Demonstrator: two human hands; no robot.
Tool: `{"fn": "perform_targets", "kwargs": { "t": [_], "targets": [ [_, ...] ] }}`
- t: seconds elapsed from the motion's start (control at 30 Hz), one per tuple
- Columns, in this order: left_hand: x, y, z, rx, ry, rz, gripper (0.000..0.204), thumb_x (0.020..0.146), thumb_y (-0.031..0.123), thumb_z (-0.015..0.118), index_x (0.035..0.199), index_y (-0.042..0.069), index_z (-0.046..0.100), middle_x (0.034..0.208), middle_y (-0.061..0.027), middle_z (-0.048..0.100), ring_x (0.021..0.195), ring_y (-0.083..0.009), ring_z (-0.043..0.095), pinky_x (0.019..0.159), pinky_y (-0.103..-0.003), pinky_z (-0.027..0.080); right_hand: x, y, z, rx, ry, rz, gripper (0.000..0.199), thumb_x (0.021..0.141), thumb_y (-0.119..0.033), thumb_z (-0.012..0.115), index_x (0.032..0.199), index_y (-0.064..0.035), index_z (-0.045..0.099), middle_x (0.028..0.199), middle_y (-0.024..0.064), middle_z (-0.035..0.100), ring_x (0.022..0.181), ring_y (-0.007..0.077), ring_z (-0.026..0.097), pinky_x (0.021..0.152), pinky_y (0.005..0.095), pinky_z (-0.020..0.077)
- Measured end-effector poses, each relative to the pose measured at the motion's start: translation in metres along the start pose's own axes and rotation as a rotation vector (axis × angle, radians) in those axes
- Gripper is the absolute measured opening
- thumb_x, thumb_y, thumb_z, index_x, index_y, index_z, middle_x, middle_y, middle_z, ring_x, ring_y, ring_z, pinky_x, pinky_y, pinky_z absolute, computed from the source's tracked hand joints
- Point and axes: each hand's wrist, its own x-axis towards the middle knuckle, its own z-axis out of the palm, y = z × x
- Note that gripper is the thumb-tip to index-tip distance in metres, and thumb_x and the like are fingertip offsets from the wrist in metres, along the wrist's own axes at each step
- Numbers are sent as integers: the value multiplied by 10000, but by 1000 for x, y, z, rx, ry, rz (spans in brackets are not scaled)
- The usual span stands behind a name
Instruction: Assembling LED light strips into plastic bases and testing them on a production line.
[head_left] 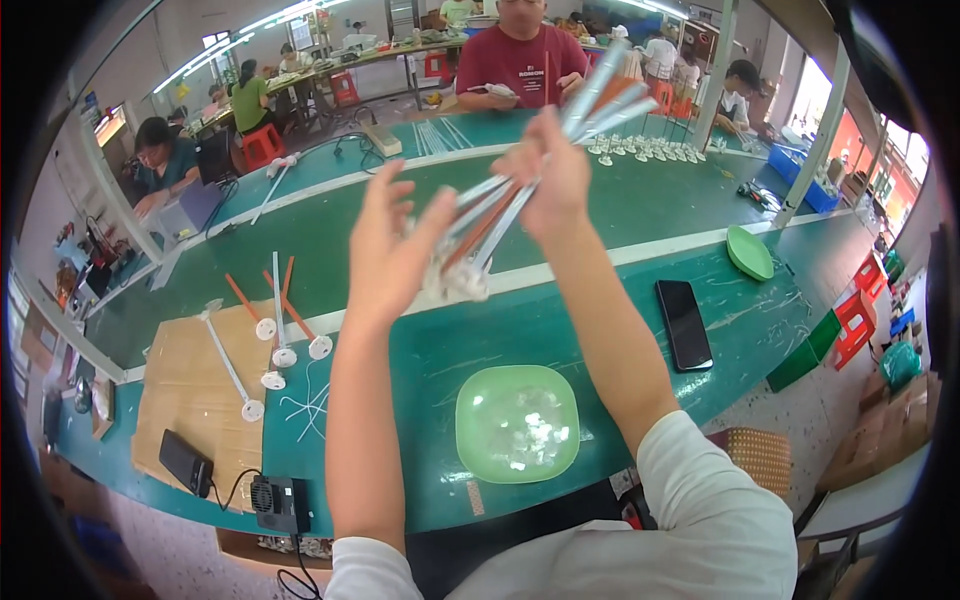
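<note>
- A bundle of silver and brown strips [494, 213], white ends low, is held above the green worktable [430, 390]
- The right hand [553, 185] grips it firmly around the middle
- The left hand [388, 250] is spread beside it, empty-looking; contact unclear
- Gathering seems partly done: disc-ended strips [284, 357] remain loose around the cardboard [190, 390]

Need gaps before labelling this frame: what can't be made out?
All in the head view:
Number of strips in the right hand: overlapping, motion-blurred, partly covered by that hand.
White ends of those strips: detail smeared by motion.
Whether the left hand touches the strips: overlap and blur.
Shape of pale pieces in the green bowl: too small, glare.
Most contents of the cardboard box: hidden by the table.
</note>
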Motion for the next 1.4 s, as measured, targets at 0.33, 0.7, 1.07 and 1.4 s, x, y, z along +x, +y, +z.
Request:
{"fn": "perform_targets", "kwargs": {
  "t": [0.33,0.7,1.07,1.4],
  "targets": [
    [8,5,-18,-158,95,-31,361,921,270,664,1185,34,599,1132,-93,642,1093,-195,568,941,-336,425,50,-28,-79,265,363,-84,280,1037,-297,456,821,-118,440,569,-31,248,481,115,272,555,328,365],
    [-3,-12,6,5,-432,26,570,784,219,763,1228,-68,549,1134,-164,656,1062,-240,640,915,-345,478,-32,20,8,-433,-633,60,229,983,-219,552,952,-12,645,957,113,651,764,165,623,721,315,505],
    [-10,5,11,-284,-661,-94,204,928,74,580,1104,-10,521,898,-78,636,833,-155,639,730,-309,523,-32,-6,13,-689,-666,-76,157,902,-148,638,895,0,687,1105,121,662,1043,189,598,900,343,481],
    [-10,4,14,-346,-586,-170,240,991,206,505,1120,4,507,708,-9,491,600,-98,469,550,-271,396,-23,22,-1,-416,-560,-15,348,999,-264,540,721,-61,490,821,115,604,841,202,553,782,353,464]
  ]
}}
